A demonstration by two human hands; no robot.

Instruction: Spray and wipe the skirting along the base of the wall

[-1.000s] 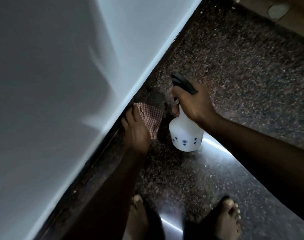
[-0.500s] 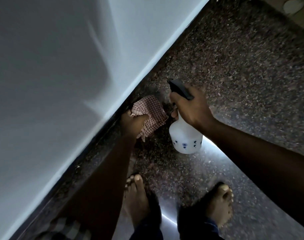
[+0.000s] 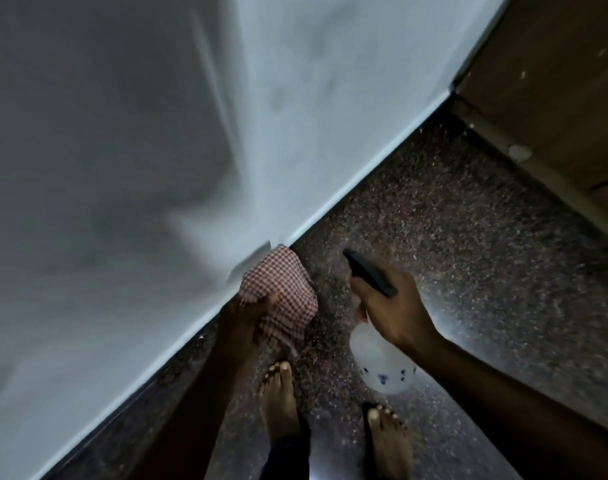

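Observation:
My left hand grips a red-and-white checked cloth, bunched, close to the foot of the white wall. The dark speckled skirting runs diagonally from lower left to upper right along the wall's base. My right hand is closed around the neck of a white spray bottle with small blue marks. Its black trigger head points up-left toward the skirting. The bottle hangs just right of the cloth, apart from it.
The floor is dark speckled polished stone with a bright glare patch near the bottle. My two bare feet stand below the hands. A brown wooden door or panel closes off the upper right corner.
The view has swung so more wall and the wooden panel show. My left hand lifted the cloth off the skirting and bunched it. The bottle moved slightly right and lower, and the feet stepped forward.

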